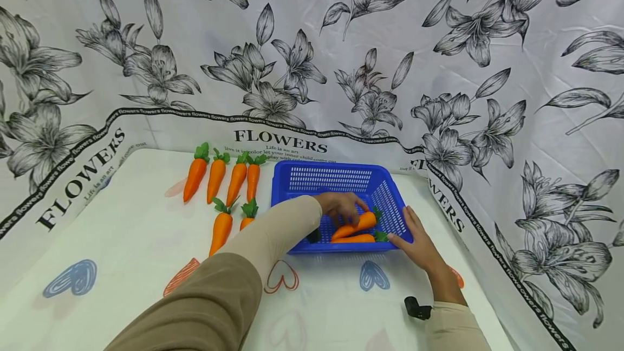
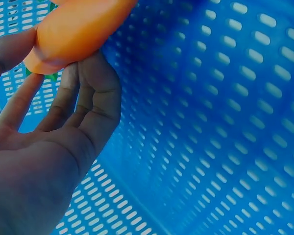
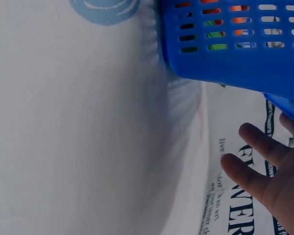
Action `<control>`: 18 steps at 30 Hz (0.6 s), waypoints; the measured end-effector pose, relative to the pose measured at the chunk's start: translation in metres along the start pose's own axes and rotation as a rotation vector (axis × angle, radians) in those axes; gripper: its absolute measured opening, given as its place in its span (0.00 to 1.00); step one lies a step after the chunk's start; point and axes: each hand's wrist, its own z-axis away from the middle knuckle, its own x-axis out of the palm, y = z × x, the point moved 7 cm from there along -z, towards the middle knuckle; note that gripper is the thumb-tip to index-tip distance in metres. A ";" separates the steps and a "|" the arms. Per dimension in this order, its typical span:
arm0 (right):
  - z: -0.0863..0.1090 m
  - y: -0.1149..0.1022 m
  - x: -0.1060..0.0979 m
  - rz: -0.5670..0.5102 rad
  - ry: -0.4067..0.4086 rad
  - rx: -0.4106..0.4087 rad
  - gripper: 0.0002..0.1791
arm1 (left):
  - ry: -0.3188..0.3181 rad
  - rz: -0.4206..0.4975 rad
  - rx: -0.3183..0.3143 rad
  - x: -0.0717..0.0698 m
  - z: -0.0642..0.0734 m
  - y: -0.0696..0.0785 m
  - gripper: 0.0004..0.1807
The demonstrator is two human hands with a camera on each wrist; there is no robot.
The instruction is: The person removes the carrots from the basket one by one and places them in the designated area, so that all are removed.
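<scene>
My left hand (image 1: 343, 207) reaches down into a blue plastic basket (image 1: 336, 169) and pinches an orange toy carrot (image 1: 365, 221) with green leaves. In the left wrist view, the thumb and fingertips meet on that carrot (image 2: 83, 34), close to the perforated basket wall. A second carrot (image 1: 358, 239) lies below it in the basket, against the front side. At the basket's front right corner, my right hand (image 1: 418, 240) rests on the rim, thumb over the edge. Seen from the right wrist, its fingers (image 3: 252, 178) are spread and fairly straight beside the basket.
Four-odd carrots avoided counting: several carrots (image 1: 236, 180) stand in a row left of the basket, leaves toward the back. Nearer lie another carrot (image 1: 221, 230) and one partly hidden by my left sleeve (image 1: 273, 232). Flower-printed cloth (image 1: 361, 96) rises behind the white table cover (image 1: 122, 221).
</scene>
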 end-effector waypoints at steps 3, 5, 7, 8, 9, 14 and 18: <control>0.000 0.000 0.000 0.001 0.001 0.001 0.51 | 0.006 0.012 0.003 -0.004 0.002 0.004 0.32; 0.000 0.001 0.001 0.005 0.000 0.005 0.51 | 0.009 0.014 0.006 -0.007 0.004 0.006 0.32; 0.000 0.001 0.001 0.010 -0.001 0.009 0.52 | 0.010 0.029 0.014 -0.009 0.007 0.009 0.32; 0.000 0.001 0.001 0.012 0.000 0.011 0.52 | 0.011 0.037 0.018 -0.010 0.008 0.010 0.32; 0.000 0.001 0.001 0.014 -0.001 0.013 0.52 | 0.016 0.045 0.025 -0.012 0.009 0.012 0.32; 0.001 0.002 0.001 0.015 -0.003 0.019 0.52 | 0.026 0.088 0.062 -0.018 0.018 0.020 0.32; 0.001 0.000 0.000 0.011 -0.006 0.013 0.51 | 0.014 0.124 0.086 -0.022 0.025 0.026 0.32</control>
